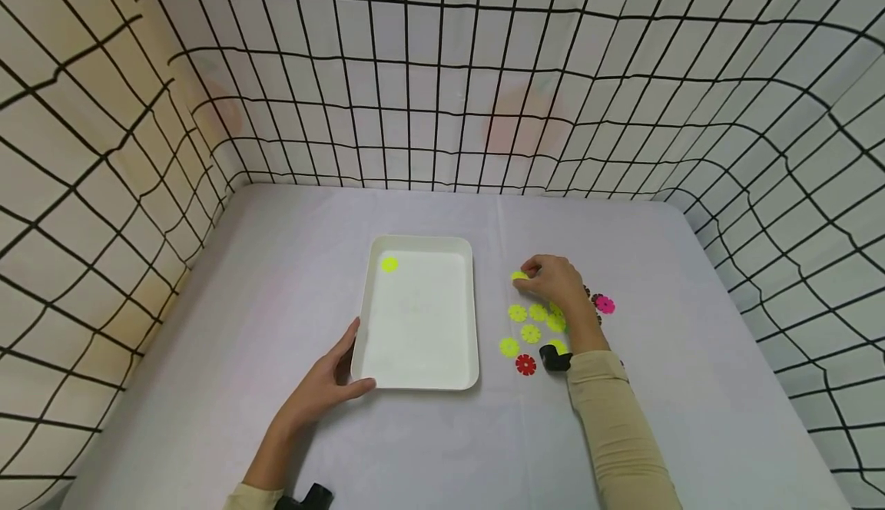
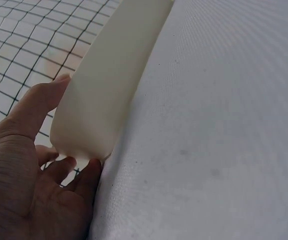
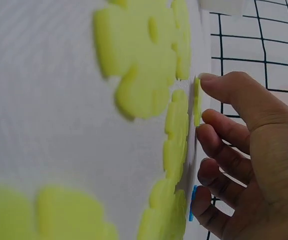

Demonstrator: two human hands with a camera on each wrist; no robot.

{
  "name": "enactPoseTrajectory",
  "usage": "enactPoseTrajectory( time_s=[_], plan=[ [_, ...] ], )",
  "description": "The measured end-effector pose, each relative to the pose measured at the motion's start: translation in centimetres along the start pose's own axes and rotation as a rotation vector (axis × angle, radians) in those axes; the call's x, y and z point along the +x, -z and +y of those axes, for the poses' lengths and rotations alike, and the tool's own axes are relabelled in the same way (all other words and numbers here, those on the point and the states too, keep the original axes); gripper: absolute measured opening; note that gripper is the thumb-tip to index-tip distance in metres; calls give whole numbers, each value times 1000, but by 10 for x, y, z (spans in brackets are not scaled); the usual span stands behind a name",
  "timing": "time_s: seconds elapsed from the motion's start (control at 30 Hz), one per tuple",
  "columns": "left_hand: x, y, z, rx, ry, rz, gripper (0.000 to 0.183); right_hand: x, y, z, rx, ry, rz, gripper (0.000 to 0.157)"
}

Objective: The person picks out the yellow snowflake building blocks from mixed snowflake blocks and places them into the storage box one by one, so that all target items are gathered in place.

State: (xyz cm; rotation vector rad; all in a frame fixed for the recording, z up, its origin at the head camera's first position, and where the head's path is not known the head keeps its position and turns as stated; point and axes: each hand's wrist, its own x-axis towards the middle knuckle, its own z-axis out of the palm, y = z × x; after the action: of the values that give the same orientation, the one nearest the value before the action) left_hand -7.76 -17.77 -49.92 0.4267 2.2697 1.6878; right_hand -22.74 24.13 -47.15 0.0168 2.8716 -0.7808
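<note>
A white rectangular tray [image 1: 418,318] lies flat on the table, one yellow interlocking disc [image 1: 390,264] in its far left corner. My left hand [image 1: 325,379] holds the tray's near left corner, thumb at the front rim and fingers along the left side; the left wrist view shows the fingertips against the tray wall [image 2: 96,95]. To the right of the tray, my right hand [image 1: 556,279] pinches a notched yellow disc [image 1: 518,275] between thumb and fingers. In the right wrist view that disc [image 3: 197,102] is seen edge-on, close over the cloth.
Several yellow discs [image 1: 530,333] lie scattered below the right hand. A red disc [image 1: 525,365] is nearest me, and a pink disc [image 1: 604,304] sits right of the wrist beside dark ones. A blue piece [image 3: 192,202] shows by the little finger. Black wire mesh [image 1: 442,72] encloses the table.
</note>
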Motion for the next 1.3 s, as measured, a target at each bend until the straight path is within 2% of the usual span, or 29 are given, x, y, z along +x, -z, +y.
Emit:
enactPoseTrajectory(
  time_s=[0.33,0.67,0.9,1.3],
  plan=[
    [0,1,-1,16,9,4,101,2,-4,3,-3,-15,7,37],
    [1,1,1,30,31,10,101,3,-5,5,-3,4,9,35],
    [1,1,0,26,21,8,102,2,-4,2,-41,30,22,32],
    [0,1,-1,20,17,2,101,-1,-2,-2,-27,10,24,33]
  ],
)
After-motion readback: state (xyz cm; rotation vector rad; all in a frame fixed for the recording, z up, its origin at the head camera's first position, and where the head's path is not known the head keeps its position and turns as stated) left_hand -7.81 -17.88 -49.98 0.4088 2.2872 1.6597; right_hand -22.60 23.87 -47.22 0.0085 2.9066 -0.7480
